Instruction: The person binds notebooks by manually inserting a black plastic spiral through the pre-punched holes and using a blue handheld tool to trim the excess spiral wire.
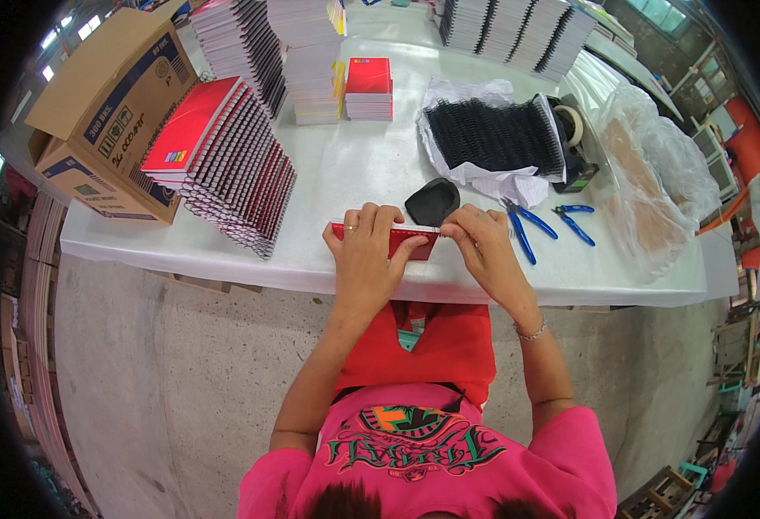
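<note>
A red notebook (pixel 406 243) lies on the white table (pixel 354 164) near its front edge. My left hand (pixel 364 251) lies flat over it, fingers gripping its far edge. My right hand (pixel 481 242) pinches the notebook's top right corner, where the punched edge runs. A black oval object (pixel 432 201) sits just behind the notebook. A pile of black spiral wire bindings (pixel 494 136) rests on white paper further back.
Blue-handled pliers (pixel 521 227) and blue cutters (pixel 575 223) lie to the right. Slanted stacks of red spiral notebooks (pixel 229 156) stand at the left beside a cardboard box (pixel 108 112). A small red stack (pixel 369 86), a tape dispenser (pixel 573 138) and plastic bags (pixel 648 182) are behind.
</note>
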`<state>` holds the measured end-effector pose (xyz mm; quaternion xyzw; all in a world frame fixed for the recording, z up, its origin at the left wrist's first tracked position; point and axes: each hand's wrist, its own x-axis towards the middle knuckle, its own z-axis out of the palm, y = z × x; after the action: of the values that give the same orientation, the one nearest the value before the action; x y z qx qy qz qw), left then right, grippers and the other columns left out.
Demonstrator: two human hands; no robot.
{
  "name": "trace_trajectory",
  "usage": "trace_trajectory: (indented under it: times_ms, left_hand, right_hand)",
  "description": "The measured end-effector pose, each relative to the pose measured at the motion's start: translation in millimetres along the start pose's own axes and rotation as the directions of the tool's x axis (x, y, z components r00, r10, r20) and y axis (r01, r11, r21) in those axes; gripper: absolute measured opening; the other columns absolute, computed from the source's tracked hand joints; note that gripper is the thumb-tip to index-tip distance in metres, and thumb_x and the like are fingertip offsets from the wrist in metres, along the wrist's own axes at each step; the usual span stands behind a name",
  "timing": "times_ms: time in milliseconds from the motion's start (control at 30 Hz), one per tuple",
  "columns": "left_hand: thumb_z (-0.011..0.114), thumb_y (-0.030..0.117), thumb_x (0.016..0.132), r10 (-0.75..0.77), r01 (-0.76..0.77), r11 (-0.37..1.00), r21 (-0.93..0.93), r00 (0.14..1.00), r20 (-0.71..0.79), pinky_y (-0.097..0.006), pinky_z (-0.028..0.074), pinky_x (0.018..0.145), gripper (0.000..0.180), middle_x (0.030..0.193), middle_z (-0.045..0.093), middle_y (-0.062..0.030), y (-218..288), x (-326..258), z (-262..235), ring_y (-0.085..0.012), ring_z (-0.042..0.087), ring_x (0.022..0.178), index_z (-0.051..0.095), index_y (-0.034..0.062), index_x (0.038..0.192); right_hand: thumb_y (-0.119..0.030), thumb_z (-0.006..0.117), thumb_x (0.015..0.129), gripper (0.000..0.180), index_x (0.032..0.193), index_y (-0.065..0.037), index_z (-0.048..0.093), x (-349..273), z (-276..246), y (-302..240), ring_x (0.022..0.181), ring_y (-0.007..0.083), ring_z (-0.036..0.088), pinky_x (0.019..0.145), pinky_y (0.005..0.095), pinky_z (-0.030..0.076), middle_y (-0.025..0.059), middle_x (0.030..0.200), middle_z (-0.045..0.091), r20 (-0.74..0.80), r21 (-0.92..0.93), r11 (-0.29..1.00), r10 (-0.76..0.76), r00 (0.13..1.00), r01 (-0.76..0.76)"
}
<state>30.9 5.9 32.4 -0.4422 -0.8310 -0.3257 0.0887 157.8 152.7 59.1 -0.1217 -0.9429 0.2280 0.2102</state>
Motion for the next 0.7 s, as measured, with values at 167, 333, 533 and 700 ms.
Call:
trace_trajectory:
  times_ms: [167, 333, 533, 700]
  left_hand:
    - [0.08, 0.026, 0.077, -0.062, 0.008, 0.948, -0.318, 0.985, -0.16, -0.049, 0.036, 0.097, 0.046, 0.119, 0.043, -0.0116, -10, -3, -1, -0.031, 0.046, 0.113, 0.057, 0.0103, 0.114]
    - [0.081, 0.018, 0.076, -0.141, 0.06, 0.929, -0.364, 0.97, -0.2, -0.043, 0.04, 0.099, 0.05, 0.127, 0.034, -0.0142, -14, -13, 3, -0.0322, 0.044, 0.118, 0.054, 0.0099, 0.118]
    - [0.084, 0.021, 0.073, -0.137, 0.093, 0.867, -0.489, 0.989, -0.054, -0.039, 0.04, 0.096, 0.055, 0.117, 0.039, -0.0136, -21, -16, -4, -0.0299, 0.046, 0.11, 0.049, 0.0064, 0.113]
    - [0.087, 0.024, 0.068, -0.127, 0.12, 0.876, -0.468, 0.992, 0.017, -0.039, 0.04, 0.093, 0.064, 0.109, 0.04, -0.0123, -22, -17, -7, -0.0272, 0.046, 0.104, 0.044, 0.0047, 0.111]
  right_hand:
    - [-0.021, 0.061, 0.093, 0.013, 0.094, -0.008, 0.063, 5, 2, -10, 0.081, 0.025, 0.056, 0.083, 0.0369, 0.032, 0.0052, 0.085, 0.06, -0.137, 0.054, 0.998, -0.009, 0.991, 0.016]
    - [-0.022, 0.062, 0.093, 0.016, 0.095, -0.007, 0.065, 7, -2, -4, 0.085, 0.0246, 0.059, 0.083, 0.0386, 0.035, 0.0087, 0.087, 0.061, 0.038, 0.076, 0.996, -0.04, 0.998, 0.037]
    - [-0.022, 0.062, 0.092, 0.023, 0.105, -0.003, 0.066, 14, 4, 29, 0.101, 0.033, 0.058, 0.09, 0.0433, 0.043, 0.016, 0.115, 0.059, 0.141, 0.401, 0.911, 0.047, 0.989, -0.1]
    - [-0.03, 0.064, 0.092, 0.027, 0.094, -0.003, 0.059, 15, 11, 47, 0.114, 0.0346, 0.054, 0.093, 0.0377, 0.045, 0.0158, 0.135, 0.054, 0.121, 0.217, 0.975, -0.083, 0.989, 0.055]
